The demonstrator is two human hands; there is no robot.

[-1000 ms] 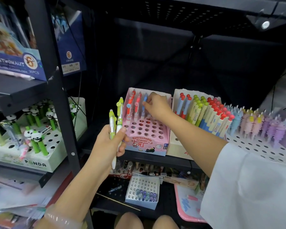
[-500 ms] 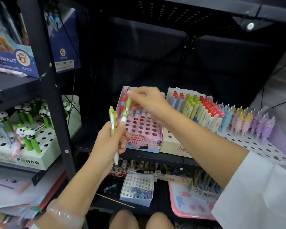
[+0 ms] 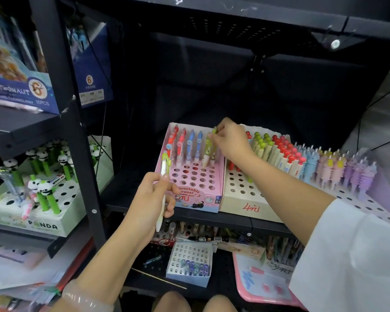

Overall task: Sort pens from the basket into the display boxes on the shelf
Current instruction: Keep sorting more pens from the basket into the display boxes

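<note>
Two hands share the work in this view: my right hand (image 3: 231,140) pinches the top of a green pen (image 3: 209,147) with closed fingers (image 3: 214,137), standing it in the back row of the pink box (image 3: 198,192) on the shelf (image 3: 212,218), while my left hand (image 3: 152,197) is wrapped shut around one more green pen (image 3: 164,167), held upright just in front of that box. Back-row holes already carry red pens (image 3: 175,143) and blue pens (image 3: 195,143), with the green one at the row's right end; whether its tip is fully seated I cannot tell. Most holes nearer the front stand empty. Beside it, the beige box (image 3: 241,199) and the purple tray (image 3: 369,203) hold dense rows of pens. I judge the sorting partly done: one pen going in, one waiting in hand. No basket is visible, so how many pens remain there cannot be told.
</note>
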